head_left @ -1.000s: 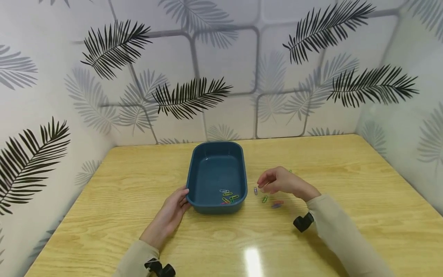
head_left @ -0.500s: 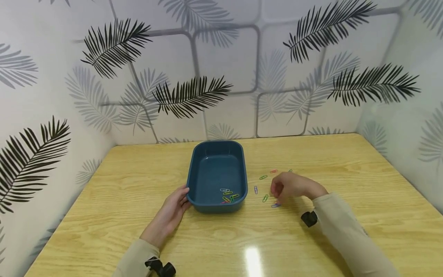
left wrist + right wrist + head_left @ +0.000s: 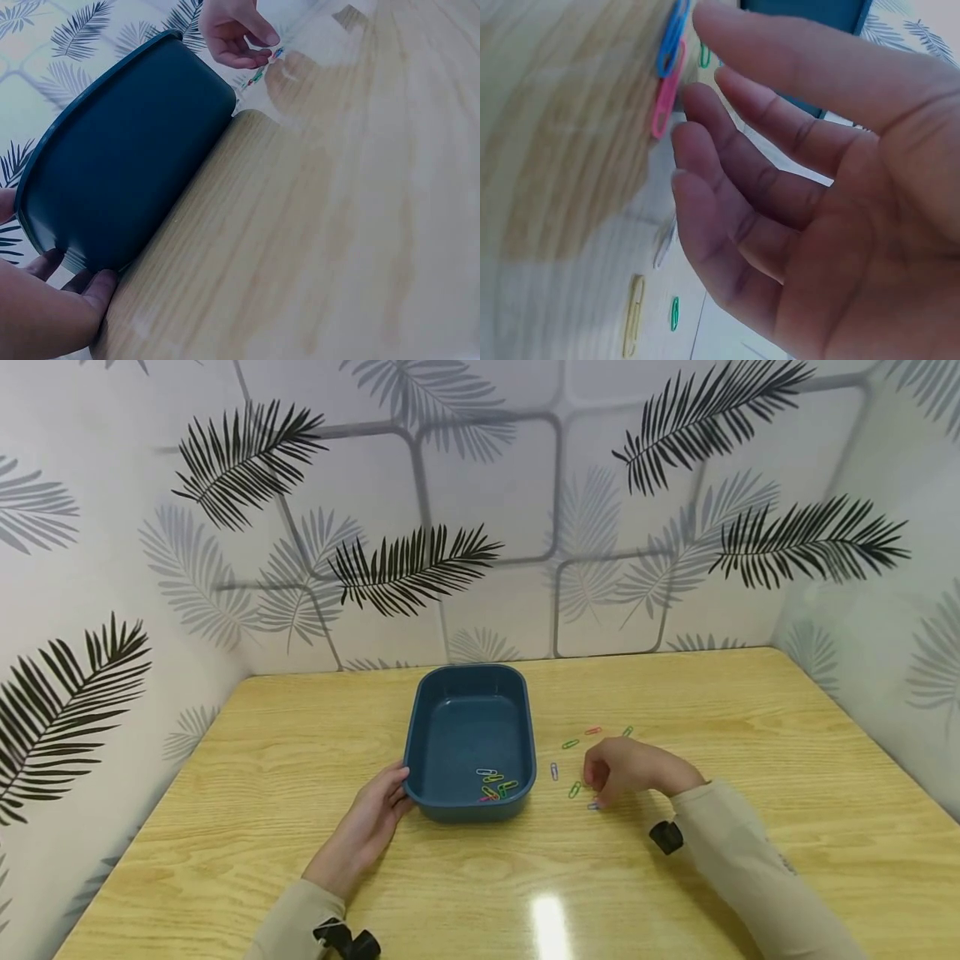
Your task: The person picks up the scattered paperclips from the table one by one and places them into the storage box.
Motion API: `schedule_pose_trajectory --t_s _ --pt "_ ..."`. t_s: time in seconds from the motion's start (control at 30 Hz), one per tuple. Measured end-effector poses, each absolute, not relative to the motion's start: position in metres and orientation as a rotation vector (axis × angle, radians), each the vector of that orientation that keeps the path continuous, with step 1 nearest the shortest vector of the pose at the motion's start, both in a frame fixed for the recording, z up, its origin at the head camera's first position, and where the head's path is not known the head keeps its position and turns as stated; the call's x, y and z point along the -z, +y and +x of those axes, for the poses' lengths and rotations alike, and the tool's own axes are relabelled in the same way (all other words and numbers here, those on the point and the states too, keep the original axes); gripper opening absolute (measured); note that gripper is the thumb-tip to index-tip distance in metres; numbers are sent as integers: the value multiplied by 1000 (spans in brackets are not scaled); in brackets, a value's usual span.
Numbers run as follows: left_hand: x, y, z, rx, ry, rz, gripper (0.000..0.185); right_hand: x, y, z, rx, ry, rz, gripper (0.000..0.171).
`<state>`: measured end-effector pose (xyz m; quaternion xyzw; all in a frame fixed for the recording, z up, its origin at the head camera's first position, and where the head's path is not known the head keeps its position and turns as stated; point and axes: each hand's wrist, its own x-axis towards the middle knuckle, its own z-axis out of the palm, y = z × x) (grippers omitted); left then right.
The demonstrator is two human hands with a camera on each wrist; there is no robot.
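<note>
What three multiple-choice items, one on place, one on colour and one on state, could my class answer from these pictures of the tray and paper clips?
1. Where does the left hand rest?
A. On the tray's near left corner
B. Inside the tray
C. On the wall

2. What colour is the tray?
A. Red
B. Dark blue
C. White

3. How are the right hand and its fingers?
A. Fist clenched, lifted high
B. Flat on the tray's rim
C. Loosely bent, reaching down at the blue clip and pink clip on the table

Answers:
1 A, the head view shows it against that corner.
2 B, head and left wrist views both show dark blue.
3 C, the right wrist view shows fingertips by those two clips, neither one pinched.
</note>
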<state>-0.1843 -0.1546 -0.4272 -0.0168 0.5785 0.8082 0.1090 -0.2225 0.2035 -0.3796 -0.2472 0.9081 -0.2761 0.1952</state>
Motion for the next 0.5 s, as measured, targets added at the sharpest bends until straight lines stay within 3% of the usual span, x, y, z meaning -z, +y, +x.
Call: schedule_pose_trajectory --t_s 0.5 --pt "427 -154 -184 -2382 1697 -46 51 382 203 -220 679 2594 -744 16"
